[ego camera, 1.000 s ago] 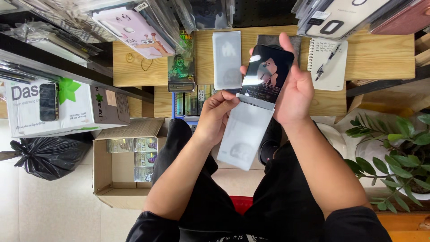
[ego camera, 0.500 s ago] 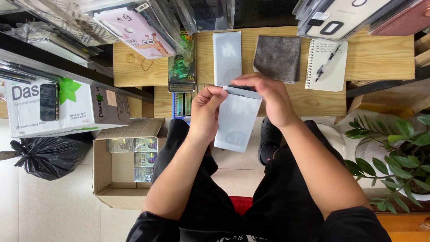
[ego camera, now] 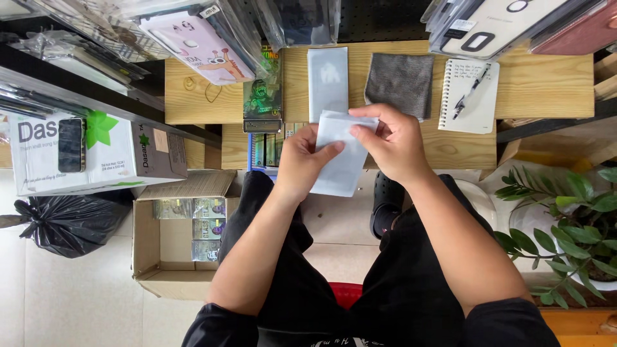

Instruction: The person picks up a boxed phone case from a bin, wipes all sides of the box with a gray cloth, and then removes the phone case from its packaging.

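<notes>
Both hands pinch a white flat sleeve [ego camera: 337, 157] over the wooden desk [ego camera: 546, 83] edge, left hand [ego camera: 302, 164] on its left side, right hand [ego camera: 395, 144] at top flap; looks light, thin, bendy, so edge grip suits.

Wooden desk [ego camera: 546, 83] above pale tiled floor [ego camera: 71, 302], black pegboard wall [ego camera: 379, 19].

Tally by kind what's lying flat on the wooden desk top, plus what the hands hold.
Pale flat sleeve held by left hand and right hand: 1
Pale flat sleeve on desk: 1
Grey cloth: 1
Spiral notepad: 1
Pen on notepad: 1
Total: 5
</notes>
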